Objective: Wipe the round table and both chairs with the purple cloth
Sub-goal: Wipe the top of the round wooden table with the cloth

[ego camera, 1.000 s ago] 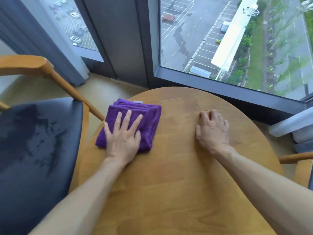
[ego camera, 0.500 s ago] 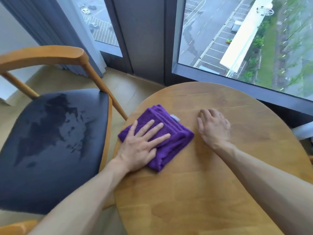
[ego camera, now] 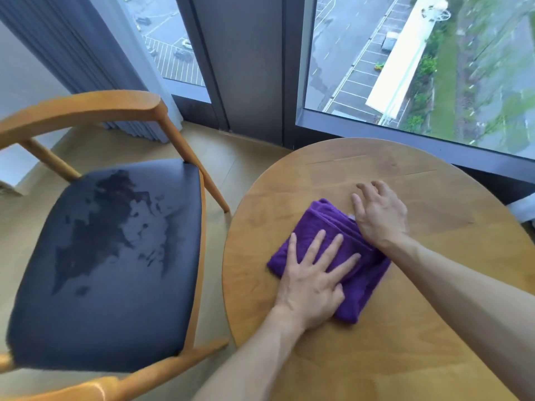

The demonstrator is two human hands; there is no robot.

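Plainly mid-wipe on the tabletop. Left hand [ego camera: 311, 280] lay flat on the folded purple cloth [ego camera: 327, 256], fingers [ego camera: 315, 247] spread and straight, palm pressing the near corner down onto the round wooden table [ego camera: 434, 328]. Cloth directly under that hand, long axis running diagonally from beyond the fingertips on the window side back toward the wrist and to its right. Right hand [ego camera: 379, 215] sat just beyond and to the right of the left, heel and wrist over the cloth's far right edge, fingers loosely spread and slightly bent, reaching past the cloth toward the bare wood; gripped nothing, as far as could be seen. Left hand judged the nearer and the working one: cloth already beneath it, so the coming stroke would turn on pushing along that diagonal.

Right forearm crossed over the cloth's right end and probably stood in the way of any sweep to the right. Wooden armchair [ego camera: 86, 111] stood well to the left of the left hand, apart from the table, its dark seat [ego camera: 110, 256] marked with damp-looking patches. Large window [ego camera: 419, 68] beyond both hands. Second chair not to be made out.
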